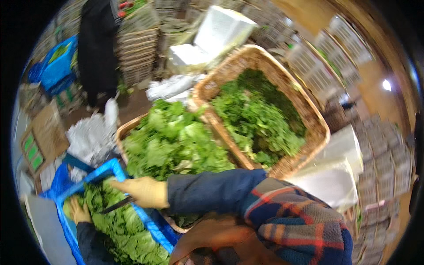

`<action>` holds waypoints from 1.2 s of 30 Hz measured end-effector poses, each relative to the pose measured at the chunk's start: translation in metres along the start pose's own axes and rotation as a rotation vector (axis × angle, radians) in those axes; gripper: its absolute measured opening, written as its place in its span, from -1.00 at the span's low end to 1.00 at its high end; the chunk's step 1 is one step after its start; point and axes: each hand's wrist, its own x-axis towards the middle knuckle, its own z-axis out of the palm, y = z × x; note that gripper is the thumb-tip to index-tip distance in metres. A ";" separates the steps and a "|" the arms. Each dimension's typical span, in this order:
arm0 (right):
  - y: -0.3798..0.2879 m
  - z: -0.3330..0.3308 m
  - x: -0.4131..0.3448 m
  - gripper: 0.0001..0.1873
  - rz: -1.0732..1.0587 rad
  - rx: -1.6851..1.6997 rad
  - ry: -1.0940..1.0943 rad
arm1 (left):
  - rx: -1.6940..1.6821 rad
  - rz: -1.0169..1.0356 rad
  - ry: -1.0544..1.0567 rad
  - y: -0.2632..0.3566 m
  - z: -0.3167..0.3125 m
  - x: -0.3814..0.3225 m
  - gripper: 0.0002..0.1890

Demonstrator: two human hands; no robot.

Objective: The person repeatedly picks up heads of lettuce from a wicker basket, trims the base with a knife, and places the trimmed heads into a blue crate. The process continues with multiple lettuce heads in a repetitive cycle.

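My right hand, in a pale yellow glove, is closed around a knife with a dark blade pointing left. The blade lies above green lettuce heads in a blue-lined crate. My left hand, in a similar glove, reaches into the crate's left side. Its fingers are spread against a pale green lettuce head; blur hides whether they grip it. Beside the crate, a brown basket is heaped with loose lettuce leaves.
A larger brown basket holds leafy greens. White foam boxes stand behind it, with another foam box to the right. A person in dark clothing stands at upper left. Stacked crates line the right side; a cardboard box sits left.
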 end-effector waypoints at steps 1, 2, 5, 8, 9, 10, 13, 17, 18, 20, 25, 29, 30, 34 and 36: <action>0.018 -0.039 -0.030 -0.14 -0.013 0.011 0.086 | 0.113 0.031 -0.060 0.003 -0.018 0.013 -0.18; 0.033 -0.066 -0.064 -0.16 0.180 -0.081 0.115 | 0.183 0.002 -0.121 0.005 -0.030 0.014 -0.18; 0.092 -0.162 -0.196 -0.23 0.677 -0.136 0.336 | 0.257 -0.043 -0.311 0.037 -0.077 0.039 -0.11; 0.158 -0.263 -0.301 -0.38 0.968 -0.230 0.591 | 0.251 -0.158 0.100 0.099 -0.096 0.020 -0.21; 0.181 -0.298 -0.327 -0.41 0.999 -0.526 0.578 | 0.152 -0.107 0.302 0.126 -0.098 -0.001 -0.27; 0.205 -0.330 -0.347 -0.41 1.007 -0.655 0.612 | -0.041 0.120 0.600 0.159 -0.098 -0.026 -0.31; 0.282 -0.402 -0.369 -0.34 1.004 -0.745 0.569 | -0.623 0.436 0.616 0.291 -0.085 -0.114 -0.42; 0.360 -0.429 -0.345 -0.32 1.264 -0.582 0.106 | -0.959 0.853 0.232 0.471 -0.073 -0.219 -0.36; 0.365 -0.430 -0.343 -0.48 1.177 -0.559 0.164 | -1.051 0.914 0.112 0.499 -0.076 -0.236 -0.39; 0.359 -0.423 -0.340 -0.64 1.051 -0.558 0.189 | -1.130 0.985 -0.088 0.535 -0.084 -0.259 -0.44; 0.251 -0.389 -0.344 -0.81 0.810 -0.685 0.551 | -1.451 0.593 -0.773 0.563 -0.101 -0.260 -0.47; 0.144 -0.327 -0.344 -0.82 0.253 -0.735 0.782 | -2.034 0.430 -1.037 0.587 -0.087 -0.250 -0.15; 0.128 -0.305 -0.337 -0.78 0.182 -0.676 0.834 | -2.080 0.333 -1.089 0.593 -0.081 -0.246 -0.12; 0.095 -0.202 -0.300 -0.72 0.043 -0.480 0.669 | -2.503 0.631 -1.757 0.578 -0.057 -0.234 -0.21; 0.090 -0.161 -0.290 -0.70 0.121 -0.299 0.488 | -2.441 0.569 -1.505 0.545 -0.049 -0.226 -0.20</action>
